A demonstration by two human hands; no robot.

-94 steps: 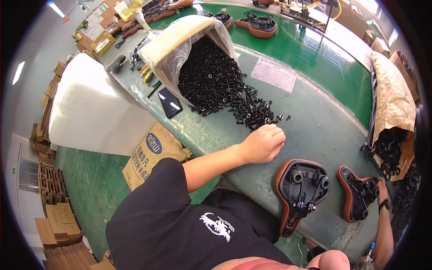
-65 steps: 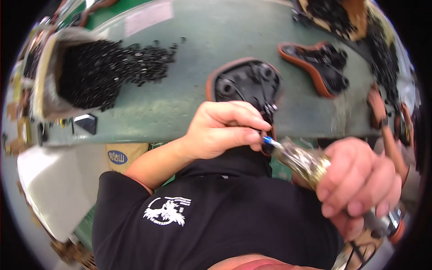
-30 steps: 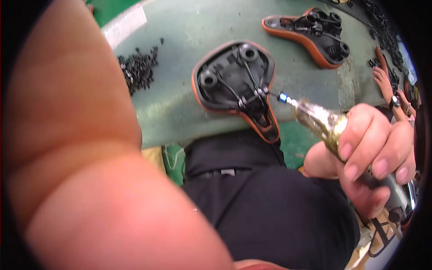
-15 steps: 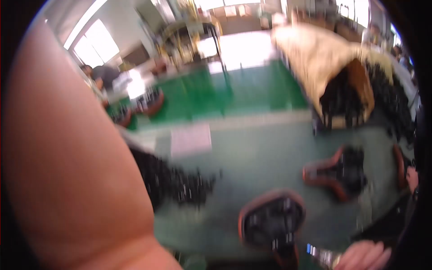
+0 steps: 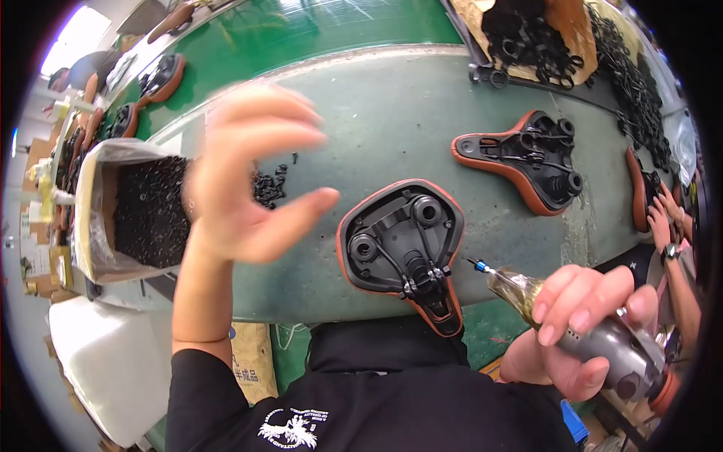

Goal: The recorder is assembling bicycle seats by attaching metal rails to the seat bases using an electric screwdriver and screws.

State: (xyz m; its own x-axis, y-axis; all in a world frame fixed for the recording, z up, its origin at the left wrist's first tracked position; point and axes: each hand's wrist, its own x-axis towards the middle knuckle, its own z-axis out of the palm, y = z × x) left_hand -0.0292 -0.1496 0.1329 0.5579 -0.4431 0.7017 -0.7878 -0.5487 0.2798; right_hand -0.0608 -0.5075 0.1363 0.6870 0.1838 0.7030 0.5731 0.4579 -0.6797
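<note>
A brown-edged bicycle saddle (image 5: 399, 245) lies underside up at the table's near edge, its nose toward me. My left hand (image 5: 252, 169) hovers left of it, slightly blurred, thumb and fingers apart with nothing between them. Under and beside that hand is a small heap of black screws (image 5: 271, 187). My right hand (image 5: 580, 316) is wrapped around a grey power screwdriver (image 5: 614, 358). Its blue-collared bit points left toward the saddle's nose without touching it. Farther right, a second upturned saddle (image 5: 520, 162) lies with its nose to the left.
A plastic-lined box (image 5: 89, 218) of small dark parts stands at left. Black rings fill an open sack (image 5: 580, 38) at the far right, and more dark parts are heaped beside it. At the right edge, another person's hands (image 5: 663, 218) touch a saddle. More saddles (image 5: 162, 77) lie far left.
My view has tilted downward. My left arm, which filled the left side, has drawn back, and its hand now shows open above the table. The screwdriver remains in my right hand.
</note>
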